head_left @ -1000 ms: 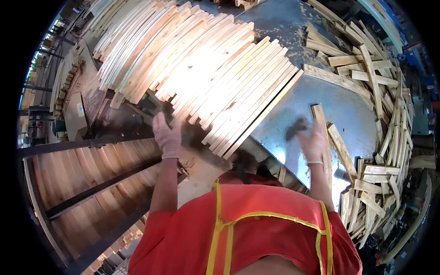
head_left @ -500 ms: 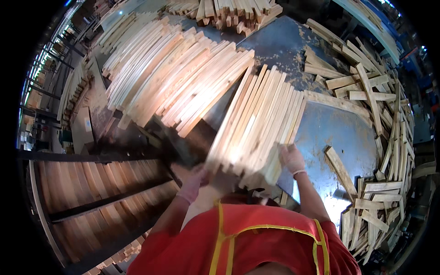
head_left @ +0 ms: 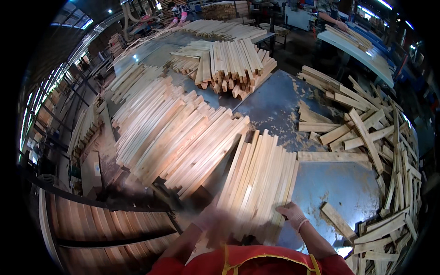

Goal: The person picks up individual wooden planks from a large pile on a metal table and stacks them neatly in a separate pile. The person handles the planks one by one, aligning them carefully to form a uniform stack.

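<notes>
A row of pale wooden strips (head_left: 256,183) lies side by side on the metal table in front of me, their near ends close to my body. At the near left corner of this row is my left hand (head_left: 211,219), gloved and smeared by motion, so its fingers are unclear. My right hand (head_left: 292,213), in a light glove, grips the right edge of the row with its fingers closed against the outer strip. Left of the row, a wider batch of similar wooden strips (head_left: 169,133) lies slanted.
Beyond is a stacked pile of wooden strips (head_left: 233,62). Loose offcuts (head_left: 366,133) heap along the right side of the metal table (head_left: 334,183). A rack of darker boards (head_left: 105,224) stands at lower left. Co-workers (head_left: 178,13) are at the far tables.
My view has tilted up, showing more of the far workshop, and the scene sits lower. Both hands stay at the sides of the row of strips.
</notes>
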